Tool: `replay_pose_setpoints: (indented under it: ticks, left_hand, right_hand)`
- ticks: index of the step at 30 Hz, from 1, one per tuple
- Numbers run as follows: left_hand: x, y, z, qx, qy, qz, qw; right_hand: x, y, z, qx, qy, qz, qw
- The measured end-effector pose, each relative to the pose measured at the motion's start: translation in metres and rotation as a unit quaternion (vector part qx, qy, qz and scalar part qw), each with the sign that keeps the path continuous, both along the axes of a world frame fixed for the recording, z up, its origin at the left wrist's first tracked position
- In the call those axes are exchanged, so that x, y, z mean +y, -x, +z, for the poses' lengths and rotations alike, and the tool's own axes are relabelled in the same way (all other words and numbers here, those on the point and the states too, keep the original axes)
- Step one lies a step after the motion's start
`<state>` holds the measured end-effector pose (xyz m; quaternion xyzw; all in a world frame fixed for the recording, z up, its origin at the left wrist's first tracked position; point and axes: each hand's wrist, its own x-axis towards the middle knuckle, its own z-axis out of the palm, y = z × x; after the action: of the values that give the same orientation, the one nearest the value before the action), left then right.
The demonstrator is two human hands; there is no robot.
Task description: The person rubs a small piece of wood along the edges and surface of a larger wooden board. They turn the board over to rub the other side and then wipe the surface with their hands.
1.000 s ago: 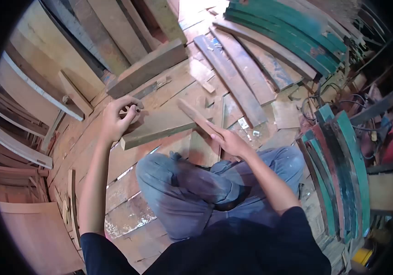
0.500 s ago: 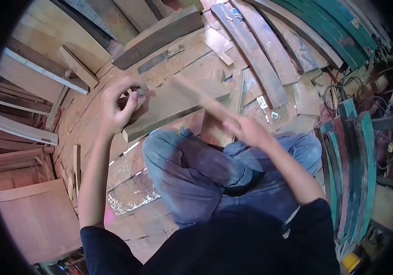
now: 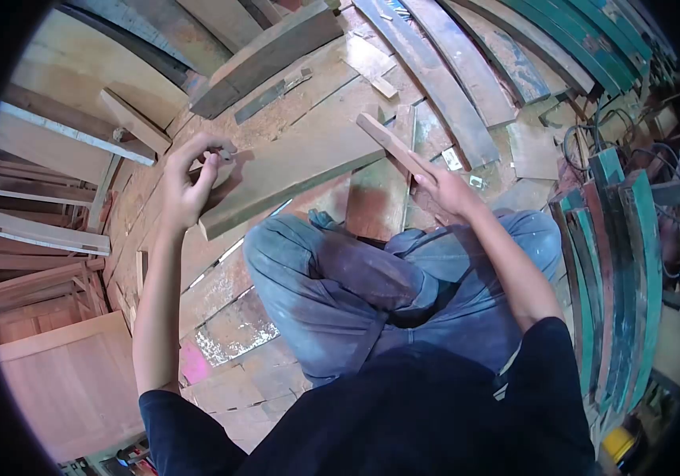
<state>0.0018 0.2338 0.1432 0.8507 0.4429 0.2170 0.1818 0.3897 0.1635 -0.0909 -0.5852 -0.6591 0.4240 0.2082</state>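
Note:
A thick wooden board (image 3: 300, 163) lies on the floor in front of my crossed legs. Over its left end, my left hand (image 3: 187, 178) is closed in a pinch, with thumb and fingertips together around something small and greyish that I cannot make out. My right hand (image 3: 447, 193) is wrapped round one end of a wooden stick (image 3: 387, 141). The stick points up and left, its free end near the board's right end.
Long curved planks (image 3: 435, 87) lie at the upper right, beside green-painted slats (image 3: 586, 47). A heavy beam (image 3: 268, 59) rests beyond the board. Painted strips (image 3: 605, 278) stand on my right; panels (image 3: 66, 381) lean on the left. Sawdust and scraps cover the floor.
My right hand has moved right with the stick, which was blurred over the board and now shows sharply near its right end. My left hand keeps its pinch above the left end.

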Motion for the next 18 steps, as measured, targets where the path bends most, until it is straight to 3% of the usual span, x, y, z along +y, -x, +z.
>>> replay_pose_setpoints:
  ticks: [2,4,7,10,13,16,18]
  left_hand:
    - [0.004,0.004,-0.007,-0.009,0.011,0.003,1.0]
    - [0.008,-0.002,-0.002,-0.015,0.036,-0.008,0.999]
    - [0.004,-0.005,0.002,-0.001,0.042,-0.005,0.999]
    - [0.001,0.006,-0.008,-0.002,0.031,0.002,1.0]
    - [0.011,0.002,-0.006,-0.029,0.03,-0.002,0.999]
    - [-0.002,0.014,-0.016,-0.04,0.071,0.022,0.996]
    - [-0.004,0.003,-0.004,0.018,0.035,-0.001,0.999]
  right_hand:
    - [-0.012,0.005,-0.002,0.031,-0.004,0.015,0.999]
    - [-0.033,0.035,0.049,0.13,-0.066,0.053,0.988]
    - [-0.035,0.039,0.04,0.174,-0.103,0.068,0.977]
    - [-0.009,-0.004,-0.03,-0.003,0.022,-0.05,0.999]
    - [-0.009,0.0,-0.016,0.001,-0.052,-0.019,0.998]
    - [-0.038,0.044,0.032,0.115,-0.135,0.051,0.983]
    - [-0.037,0.033,0.031,0.118,-0.049,0.05,0.991]
